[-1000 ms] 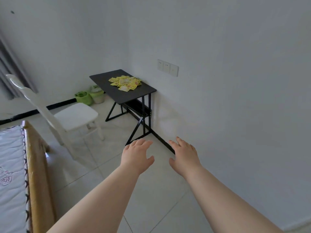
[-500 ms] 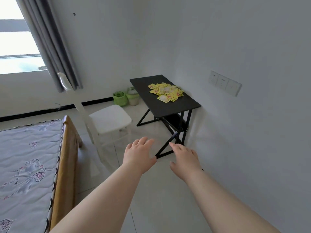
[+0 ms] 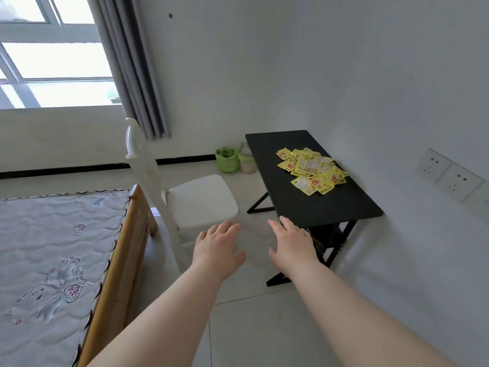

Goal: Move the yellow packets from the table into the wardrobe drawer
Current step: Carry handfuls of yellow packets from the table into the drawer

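The bed (image 3: 53, 260) with its quilted mattress takes up more of the lower left than half a second ago, and more of the window (image 3: 53, 62) and grey curtain (image 3: 132, 62) shows above it. The white chair (image 3: 201, 200) stands between the bed and the black table (image 3: 317, 207), which now sits nearer and larger against the right wall. Both arms stay stretched forward. The left hand (image 3: 217, 250) and right hand (image 3: 292, 246) are empty, fingers loosely extended, the right one just before the table's near edge. The yellow packets (image 3: 312, 169) lie heaped on the tabletop toward the wall side. On the floor at the table's far end stand a green container (image 3: 225, 160) and a pale container (image 3: 247, 162), touching; what is in them is too small to tell.
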